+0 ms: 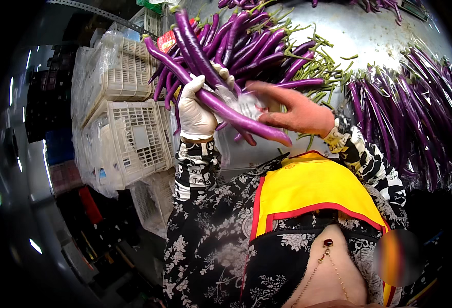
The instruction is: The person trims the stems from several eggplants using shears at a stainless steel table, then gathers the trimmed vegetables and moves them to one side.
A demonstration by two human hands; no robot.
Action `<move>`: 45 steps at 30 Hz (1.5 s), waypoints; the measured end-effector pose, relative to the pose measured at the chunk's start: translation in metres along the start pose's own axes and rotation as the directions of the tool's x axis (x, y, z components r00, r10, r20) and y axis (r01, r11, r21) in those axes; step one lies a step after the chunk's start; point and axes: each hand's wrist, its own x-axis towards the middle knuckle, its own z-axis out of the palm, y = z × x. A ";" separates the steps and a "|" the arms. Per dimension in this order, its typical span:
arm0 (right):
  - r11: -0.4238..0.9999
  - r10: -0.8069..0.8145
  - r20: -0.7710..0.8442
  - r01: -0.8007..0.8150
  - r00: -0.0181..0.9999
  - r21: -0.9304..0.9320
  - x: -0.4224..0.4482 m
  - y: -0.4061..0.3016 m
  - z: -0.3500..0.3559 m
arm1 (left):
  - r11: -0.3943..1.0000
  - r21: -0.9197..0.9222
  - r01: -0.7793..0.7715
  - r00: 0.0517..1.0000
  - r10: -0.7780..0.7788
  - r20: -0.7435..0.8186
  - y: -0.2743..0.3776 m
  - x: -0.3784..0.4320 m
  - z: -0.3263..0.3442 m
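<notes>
My left hand [199, 111], in a white glove, grips several long purple eggplants [197, 52] that slant across one another. One eggplant [233, 113] runs over the front of the bunch, its tip pointing down and right. Thin clear plastic [245, 106], partly blurred, lies around the bunch beside my left fingers. My right hand [293, 107], in an orange-pink glove, curves around the right side of this plastic with thumb and fingers apart; motion blur hides whether it pinches the film. Behind both hands lies a pile of loose eggplants [249, 42] with green stems.
Cut green stems [322, 73] are scattered on the metal table [334, 27]. Eggplants in clear plastic bags [411, 115] lie in a row at the right. White plastic crates [137, 134], stacked and partly covered with plastic film [87, 77], stand at the left.
</notes>
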 end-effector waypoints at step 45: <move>0.989 -0.144 -0.330 0.125 0.933 -0.078 0.004 -0.009 -0.006 | 0.832 0.520 -0.196 0.980 0.149 0.132 -0.078 0.046 0.069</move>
